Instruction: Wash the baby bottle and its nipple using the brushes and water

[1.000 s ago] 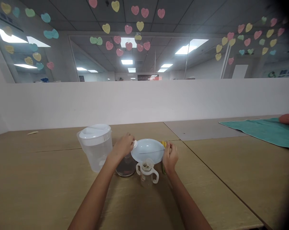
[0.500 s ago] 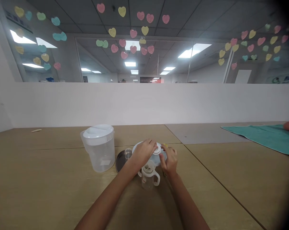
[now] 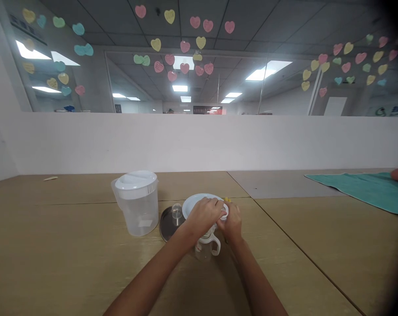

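White ring (image 3: pixel 226 211): smooth plastic. Plate (image 3: pixel 191 204): glossy. Pitcher (image 3: pixel 139 208), plate's 9 o'clock: translucent plastic. Bottle (image 3: pixel 204 251), 6 o'clock: clear, smooth. Towel (image 3: pixel 360 186), 3 o'clock: matt cloth.

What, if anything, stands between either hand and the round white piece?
Nothing visible does. The left hand grips the round white piece, and the right hand seems to touch it. The plate lies beyond, the handled bottle nearer.

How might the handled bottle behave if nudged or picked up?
The bottle could tip if nudged, as it stands upright and narrow. It is probably light: its clear body shows no obvious liquid. Its curved handle likely offers a secure grip.
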`<action>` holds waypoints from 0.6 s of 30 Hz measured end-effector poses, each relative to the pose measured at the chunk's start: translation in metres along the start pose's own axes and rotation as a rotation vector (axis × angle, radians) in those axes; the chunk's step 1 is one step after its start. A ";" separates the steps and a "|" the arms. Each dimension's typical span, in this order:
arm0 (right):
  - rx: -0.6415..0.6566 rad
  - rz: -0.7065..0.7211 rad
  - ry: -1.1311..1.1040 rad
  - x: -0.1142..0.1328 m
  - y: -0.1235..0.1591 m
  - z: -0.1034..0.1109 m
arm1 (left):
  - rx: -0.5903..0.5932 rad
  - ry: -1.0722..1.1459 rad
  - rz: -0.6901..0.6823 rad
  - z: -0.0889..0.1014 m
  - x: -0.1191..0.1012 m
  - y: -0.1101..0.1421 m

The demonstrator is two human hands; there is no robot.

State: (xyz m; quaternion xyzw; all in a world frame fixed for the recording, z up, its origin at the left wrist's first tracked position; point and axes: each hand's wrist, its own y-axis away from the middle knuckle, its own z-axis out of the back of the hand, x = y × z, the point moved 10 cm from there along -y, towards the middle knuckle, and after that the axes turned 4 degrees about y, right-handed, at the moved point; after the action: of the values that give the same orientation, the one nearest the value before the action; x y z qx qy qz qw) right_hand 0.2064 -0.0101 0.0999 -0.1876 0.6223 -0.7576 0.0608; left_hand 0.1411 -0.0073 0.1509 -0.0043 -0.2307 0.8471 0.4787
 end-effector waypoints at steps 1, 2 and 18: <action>-0.006 -0.018 -0.009 -0.001 0.001 0.001 | -0.008 0.011 -0.011 0.001 -0.001 0.000; -0.010 -0.028 -0.022 -0.002 0.001 0.001 | -0.013 0.025 -0.022 0.003 -0.001 0.001; -0.184 0.095 -0.050 0.009 0.016 0.007 | 0.029 0.422 0.013 0.025 0.016 0.012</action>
State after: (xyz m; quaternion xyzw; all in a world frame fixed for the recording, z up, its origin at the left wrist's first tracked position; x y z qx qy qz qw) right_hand 0.1988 -0.0229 0.0878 -0.1816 0.6956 -0.6886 0.0947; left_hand 0.1171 -0.0088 0.1716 -0.1761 -0.1133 0.8337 0.5110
